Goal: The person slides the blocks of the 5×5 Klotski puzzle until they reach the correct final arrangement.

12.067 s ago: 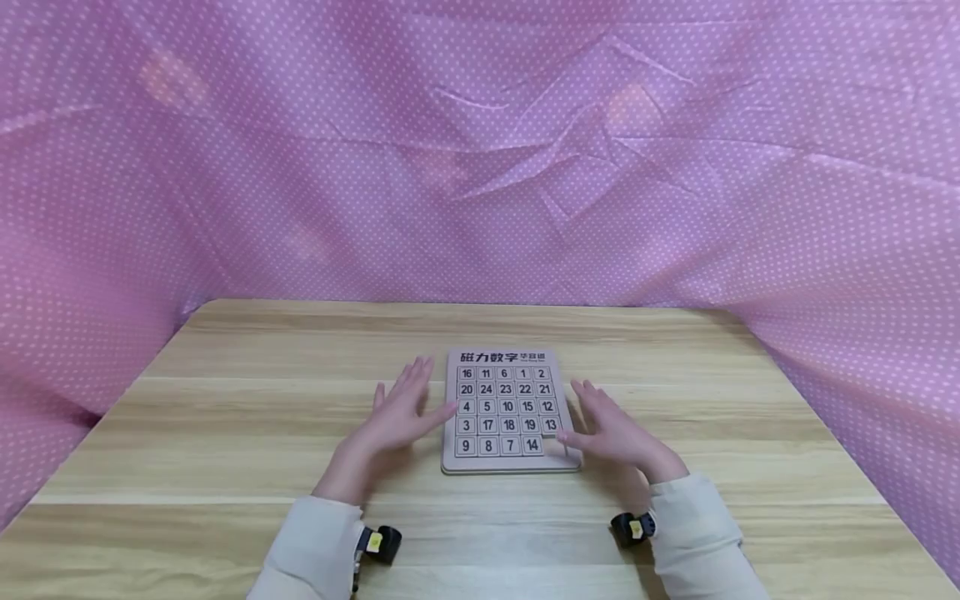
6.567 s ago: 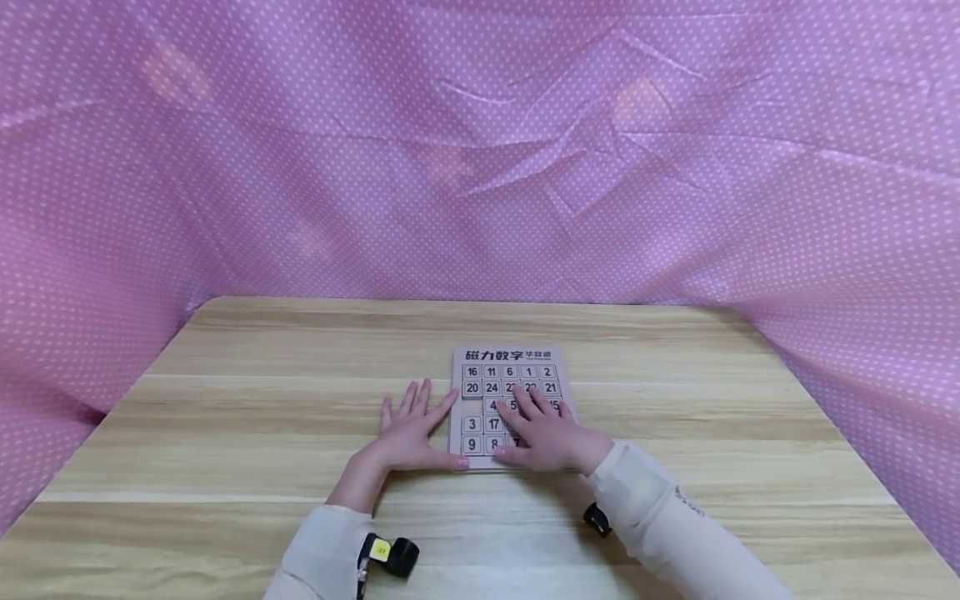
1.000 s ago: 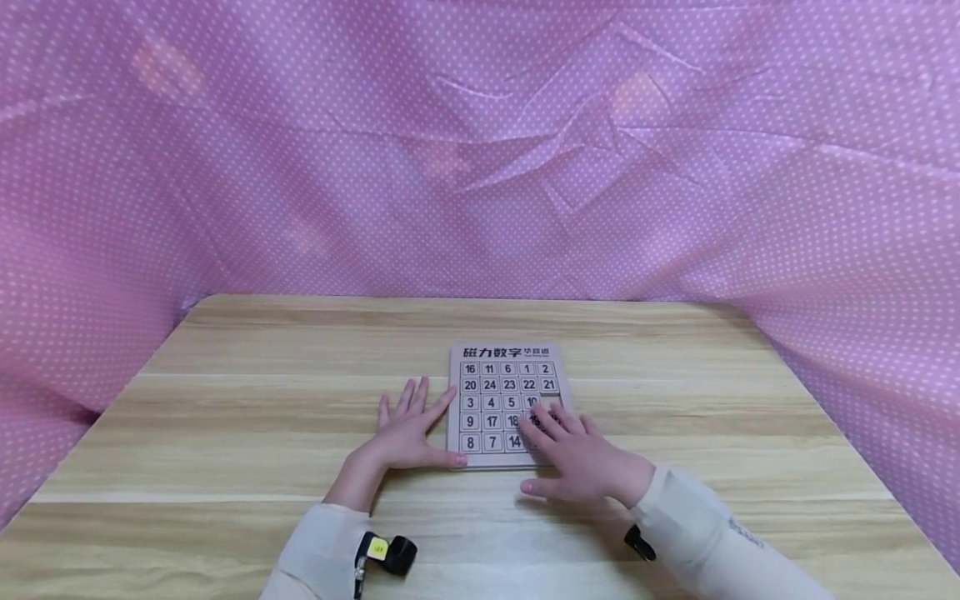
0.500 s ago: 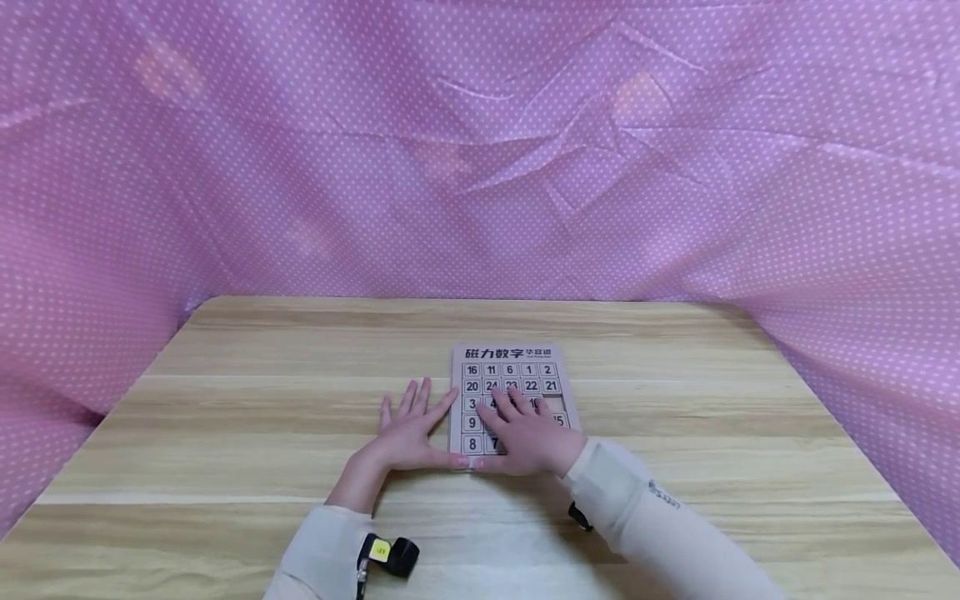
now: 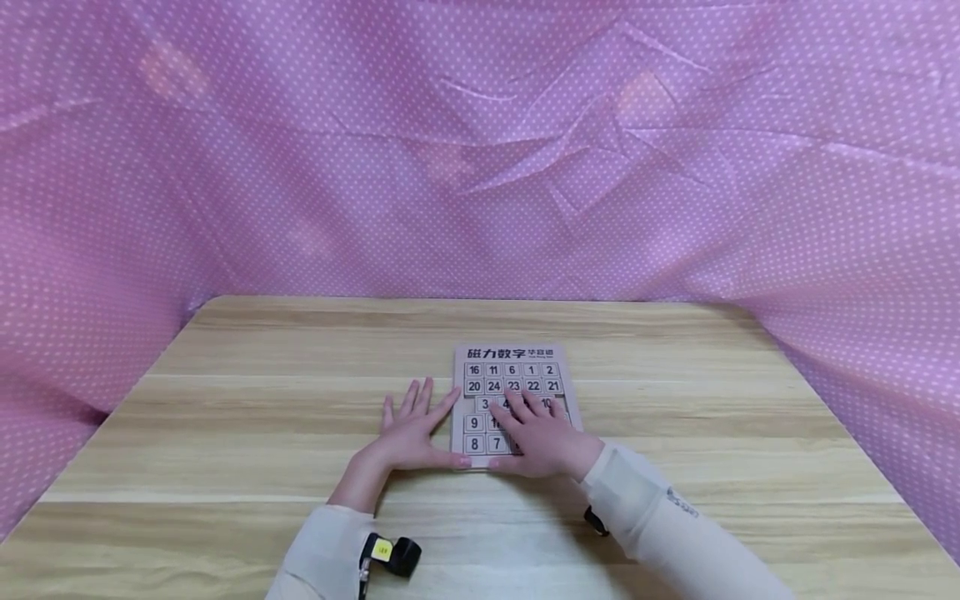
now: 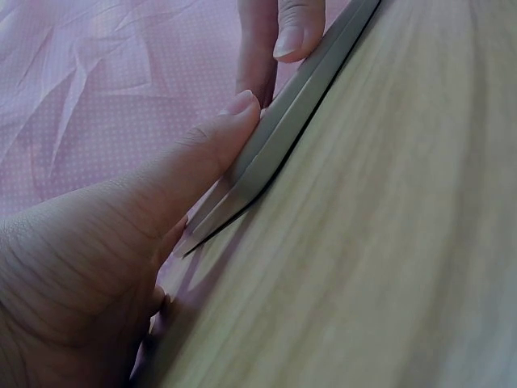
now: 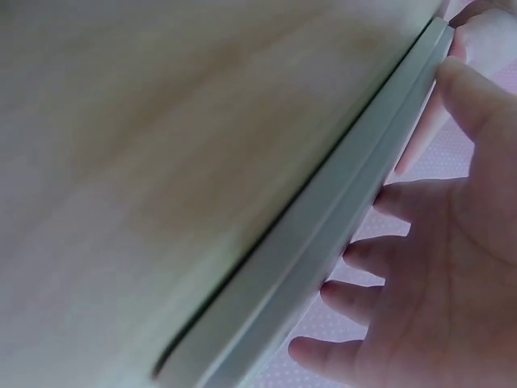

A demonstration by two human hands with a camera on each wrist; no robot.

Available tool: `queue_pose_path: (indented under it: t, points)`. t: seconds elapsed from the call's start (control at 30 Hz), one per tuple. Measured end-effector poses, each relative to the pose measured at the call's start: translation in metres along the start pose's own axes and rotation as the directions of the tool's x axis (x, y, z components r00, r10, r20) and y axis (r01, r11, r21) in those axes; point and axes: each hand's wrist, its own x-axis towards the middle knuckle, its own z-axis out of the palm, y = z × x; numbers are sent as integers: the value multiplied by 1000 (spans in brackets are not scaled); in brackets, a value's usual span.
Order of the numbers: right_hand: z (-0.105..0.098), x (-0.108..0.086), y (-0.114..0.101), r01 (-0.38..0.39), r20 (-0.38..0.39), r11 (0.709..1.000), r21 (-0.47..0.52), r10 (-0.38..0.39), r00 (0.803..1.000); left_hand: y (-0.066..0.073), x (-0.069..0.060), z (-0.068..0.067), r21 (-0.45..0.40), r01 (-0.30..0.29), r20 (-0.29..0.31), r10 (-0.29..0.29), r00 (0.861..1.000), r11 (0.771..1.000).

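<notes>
A flat number-tile board point(image 5: 459, 417) lies on the wooden table. My left hand point(image 5: 408, 440) spreads at its left side, thumb on the lower left corner and index finger at the left edge; in the left wrist view the thumb of that hand point(image 6: 105, 218) rests on the board's edge point(image 6: 258, 162). My right hand point(image 5: 547, 442) lies spread over the board's lower right, fingertips on the tiles, hiding several of them. The third row, with tile 3 point(image 5: 484, 405) and tile 10, stands shifted partway right. In the right wrist view the right hand's point(image 7: 436, 267) fingertips touch the board point(image 7: 323, 210).
Light wooden table point(image 5: 225, 375) surrounds the board on all sides. Pink dotted cloth point(image 5: 480, 167) hangs behind the table and along both sides. Each wrist carries a small black camera, such as the left wrist's camera point(image 5: 402, 557).
My right hand has gone left across the board, then slightly back right. The third row's tiles have slid right, opening a gap at the row's left end. The left hand holds its place.
</notes>
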Motion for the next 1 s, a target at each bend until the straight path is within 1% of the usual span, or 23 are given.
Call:
queue_pose_path:
  t: [0.13,0.3,0.5,0.63,0.77,0.9,1.0]
  points:
    - [0,-4,5,-1,-1,999,34,1,1000,0,0,0,-10,2,-1,-2,1000,1000]
    - [0,-8,10,-5,4,999,45,5,1000,0,0,1,-14,3,0,-3,1000,1000]
    - [-1,-9,11,1,-3,999,45,-1,1000,1,0,1,-12,5,-4,-5,1000,1000]
    - [-2,-10,9,-1,5,998,70,0,1000,1,0,2,-10,1,-5,-1,1000,1000]
    - [-3,-17,1,37,23,996,78,-39,999,1,-1,4,-5,-1,-8,1,1000,1000]
    - [-1,-26,-10,112,36,992,57,-114,993,2,-2,5,0,0,-17,0,1000,1000]
    - [1,-31,-16,136,45,990,41,-138,989,4,-2,6,0,1,-21,-1,1000,1000]
